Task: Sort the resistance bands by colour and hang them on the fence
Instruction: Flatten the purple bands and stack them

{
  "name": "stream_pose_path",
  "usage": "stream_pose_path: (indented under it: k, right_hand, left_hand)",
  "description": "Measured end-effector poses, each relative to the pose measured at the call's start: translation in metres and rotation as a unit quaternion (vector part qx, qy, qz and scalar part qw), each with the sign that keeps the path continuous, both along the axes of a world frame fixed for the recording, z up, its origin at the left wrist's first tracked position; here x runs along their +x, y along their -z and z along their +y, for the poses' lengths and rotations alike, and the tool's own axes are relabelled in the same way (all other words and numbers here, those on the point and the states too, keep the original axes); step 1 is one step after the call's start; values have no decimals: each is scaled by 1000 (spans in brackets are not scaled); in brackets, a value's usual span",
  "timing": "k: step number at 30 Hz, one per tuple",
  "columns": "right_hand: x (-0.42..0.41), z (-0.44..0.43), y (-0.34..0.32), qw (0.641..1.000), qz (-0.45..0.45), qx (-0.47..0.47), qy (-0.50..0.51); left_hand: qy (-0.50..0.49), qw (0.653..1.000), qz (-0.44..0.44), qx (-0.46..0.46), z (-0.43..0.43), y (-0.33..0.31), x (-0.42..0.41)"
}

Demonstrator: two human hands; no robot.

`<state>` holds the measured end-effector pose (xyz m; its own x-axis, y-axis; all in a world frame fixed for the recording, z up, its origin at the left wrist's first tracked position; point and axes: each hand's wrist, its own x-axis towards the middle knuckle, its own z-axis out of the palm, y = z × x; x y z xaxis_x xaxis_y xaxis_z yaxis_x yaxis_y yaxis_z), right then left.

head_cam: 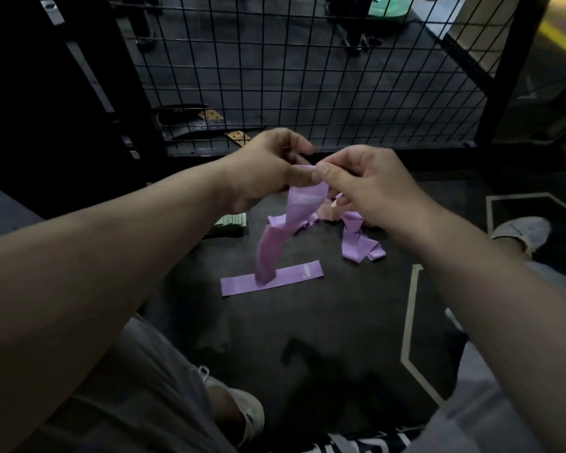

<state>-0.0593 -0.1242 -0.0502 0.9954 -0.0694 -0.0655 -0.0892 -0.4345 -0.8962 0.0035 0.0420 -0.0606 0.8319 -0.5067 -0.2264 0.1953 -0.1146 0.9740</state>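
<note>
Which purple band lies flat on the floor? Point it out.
The flat band nearest the person, a straight strip on the floor. The hanging band is pinched by left hand and right hand; crumpled bands lie beyond.

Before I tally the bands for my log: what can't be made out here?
Head view:
Label on the held purple band: blurred.
The green stack: mostly behind the left hand.
The purple pile: partly behind the right hand, tangled; count unclear.
The fence top: cut off by upper edge.

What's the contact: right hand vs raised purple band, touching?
Touching. The head view shows the right hand pinching the top edge of the raised purple band between thumb and fingers; the left hand grips it too.
</note>
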Motion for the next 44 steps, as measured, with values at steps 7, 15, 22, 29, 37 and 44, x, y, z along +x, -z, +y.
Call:
stream_pose_path:
  k: [7, 15, 22, 29, 37, 44]
  right_hand:
    - [6, 1, -7, 997, 10, 56, 50]
    - [15, -7, -6, 998, 47, -16, 26]
    - [28, -30, 38, 977, 105, 106, 153]
    - [37, -49, 150, 935, 237, 140, 224]
    - [50, -50, 253, 920, 311, 101, 216]
    - [58, -57, 310, 926, 323, 12, 195]
  left_hand:
    - [79, 993, 82, -1, 5, 6, 2]
    - [80, 995, 36, 47, -2, 13, 2]
    - [111, 977, 98, 152, 22, 59, 0]
    - [128, 912, 186, 343, 61, 108, 22]
    - [-77, 884, 272, 371, 89, 205, 38]
    - [-229, 838, 321, 378, 56, 288, 24]
